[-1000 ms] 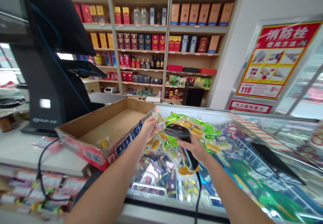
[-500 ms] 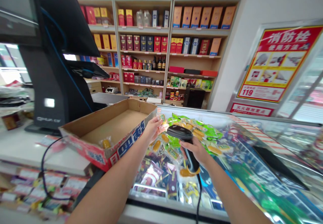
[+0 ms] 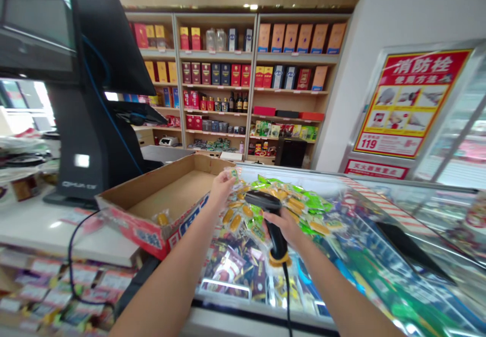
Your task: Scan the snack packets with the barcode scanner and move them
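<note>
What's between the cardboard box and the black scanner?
In the head view: the left hand, holding a small clear packet, its forearm, and several wrapped yellow pieces.

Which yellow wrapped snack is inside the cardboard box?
The single packet in the near corner of the cardboard box; the others are outside it, mostly piled on the glass counter.

The scanner (image 3: 265, 200) looks smooth plastic, the box (image 3: 170, 191) matt cardboard inside, the packets (image 3: 236, 221) glossy clear film.
</note>
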### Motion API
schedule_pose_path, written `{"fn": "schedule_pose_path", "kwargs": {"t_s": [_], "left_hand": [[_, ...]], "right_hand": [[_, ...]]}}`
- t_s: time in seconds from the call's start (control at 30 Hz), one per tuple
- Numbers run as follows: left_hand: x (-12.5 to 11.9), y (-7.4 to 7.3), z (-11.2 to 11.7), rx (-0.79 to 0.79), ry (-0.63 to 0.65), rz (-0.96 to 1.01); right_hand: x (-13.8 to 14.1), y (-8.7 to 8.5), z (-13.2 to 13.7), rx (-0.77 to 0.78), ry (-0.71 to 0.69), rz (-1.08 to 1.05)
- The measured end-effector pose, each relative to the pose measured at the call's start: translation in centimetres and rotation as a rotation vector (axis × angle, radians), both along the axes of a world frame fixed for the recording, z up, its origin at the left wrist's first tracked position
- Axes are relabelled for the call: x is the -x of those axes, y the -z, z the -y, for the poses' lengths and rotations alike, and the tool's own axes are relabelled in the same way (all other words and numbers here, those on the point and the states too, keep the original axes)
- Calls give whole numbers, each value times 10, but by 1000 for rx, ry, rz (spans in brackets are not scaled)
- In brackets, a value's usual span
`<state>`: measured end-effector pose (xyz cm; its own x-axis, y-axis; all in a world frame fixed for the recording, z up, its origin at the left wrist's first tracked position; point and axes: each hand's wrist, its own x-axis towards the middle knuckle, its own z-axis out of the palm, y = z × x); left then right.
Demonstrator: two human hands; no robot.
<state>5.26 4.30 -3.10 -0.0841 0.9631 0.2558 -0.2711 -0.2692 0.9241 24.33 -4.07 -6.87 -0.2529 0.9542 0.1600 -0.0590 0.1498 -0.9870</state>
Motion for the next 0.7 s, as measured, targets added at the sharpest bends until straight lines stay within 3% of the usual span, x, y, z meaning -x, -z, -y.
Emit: {"fn": "schedule_pose_path", "kwargs": {"t_s": [0.13, 0.23, 0.33, 0.43, 0.5, 0.6, 0.7], "left_hand": [[39, -25, 15, -148, -487, -359], [63, -36, 30, -184, -824, -526], [69, -38, 43, -217, -985, -598], [57, -36, 47, -330, -984, -627], [43, -32, 41, -430, -913, -653], [19, -19, 17, -475, -633, -792], [-1, 8, -12, -305, -299, -1016]], "right_hand": [[28, -15, -1, 45, -74, -64], [53, -26, -2, 38, -149, -65], [72, -31, -1, 37, -195, -82], [74, -29, 0, 41, -173, -106], [65, -24, -3, 53, -118, -126], [45, -15, -8, 90, 5, -160], [25, -7, -13, 111, 141, -197]]}}
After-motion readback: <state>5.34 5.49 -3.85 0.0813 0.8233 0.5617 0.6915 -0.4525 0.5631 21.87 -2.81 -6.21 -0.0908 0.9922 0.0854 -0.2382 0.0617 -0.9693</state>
